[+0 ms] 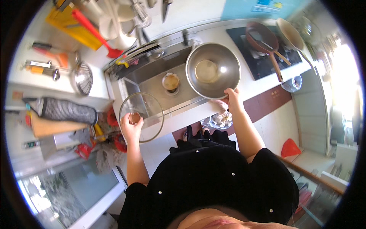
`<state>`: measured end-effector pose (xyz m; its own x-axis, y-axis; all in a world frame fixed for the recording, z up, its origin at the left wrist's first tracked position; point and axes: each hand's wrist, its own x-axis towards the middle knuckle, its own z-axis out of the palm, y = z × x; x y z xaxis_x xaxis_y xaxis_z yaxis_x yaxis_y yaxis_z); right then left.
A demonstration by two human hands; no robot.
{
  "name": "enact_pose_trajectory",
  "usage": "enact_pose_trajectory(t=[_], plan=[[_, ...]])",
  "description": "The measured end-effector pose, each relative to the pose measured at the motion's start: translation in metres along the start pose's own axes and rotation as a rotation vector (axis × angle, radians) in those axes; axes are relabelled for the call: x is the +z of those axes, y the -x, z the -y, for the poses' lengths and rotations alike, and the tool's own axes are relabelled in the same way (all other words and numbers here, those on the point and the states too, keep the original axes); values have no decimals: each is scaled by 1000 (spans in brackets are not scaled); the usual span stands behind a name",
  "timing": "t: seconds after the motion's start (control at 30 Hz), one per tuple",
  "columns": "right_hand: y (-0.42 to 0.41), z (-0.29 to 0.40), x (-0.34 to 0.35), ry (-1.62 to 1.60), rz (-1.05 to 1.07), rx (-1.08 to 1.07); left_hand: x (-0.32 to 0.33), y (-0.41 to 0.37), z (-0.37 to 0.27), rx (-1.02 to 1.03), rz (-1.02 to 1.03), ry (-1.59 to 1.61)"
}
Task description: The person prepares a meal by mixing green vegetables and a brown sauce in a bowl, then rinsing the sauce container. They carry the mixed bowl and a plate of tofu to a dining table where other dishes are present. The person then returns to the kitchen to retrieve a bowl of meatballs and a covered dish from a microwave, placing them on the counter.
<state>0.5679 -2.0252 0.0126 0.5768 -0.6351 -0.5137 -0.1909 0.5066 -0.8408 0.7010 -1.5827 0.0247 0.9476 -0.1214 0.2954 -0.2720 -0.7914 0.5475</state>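
My left hand (132, 128) grips the brown knob of a round glass pot lid (153, 123), held over the left front edge of the sink. The clear lid lets the counter edge show through. My right hand (234, 98) holds the near rim of a large stainless steel bowl (213, 51) above the right end of the sink. The bowl tips towards me, and a pale round patch, perhaps a little liquid, shows at its bottom. Below lies the stainless steel sink (151, 93), with a drain strainer (171, 81) in its floor.
A black cooktop (251, 65) at the right carries a brown frying pan (261, 35) and a pale pan (290, 33). The faucet (186, 37) stands behind the sink. Utensils and a wire skimmer (83, 78) hang at the left. A plastic-lined bin (220, 120) sits below the counter.
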Motion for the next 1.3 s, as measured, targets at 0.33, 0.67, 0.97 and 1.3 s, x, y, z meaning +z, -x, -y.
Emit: enact_pose_trajectory(t=[0.33, 0.67, 0.97, 1.3], plan=[[137, 49, -173, -165, -318, -153, 86, -52, -210, 441, 236, 333], [182, 68, -377, -294, -434, -176, 242, -71, -494, 580, 329, 587], [194, 71, -481, -344, -522, -144, 386, -126, -628, 397, 378, 670], [174, 93, -520, -449, -702, -199, 512, -188, -677, 306, 479, 319]])
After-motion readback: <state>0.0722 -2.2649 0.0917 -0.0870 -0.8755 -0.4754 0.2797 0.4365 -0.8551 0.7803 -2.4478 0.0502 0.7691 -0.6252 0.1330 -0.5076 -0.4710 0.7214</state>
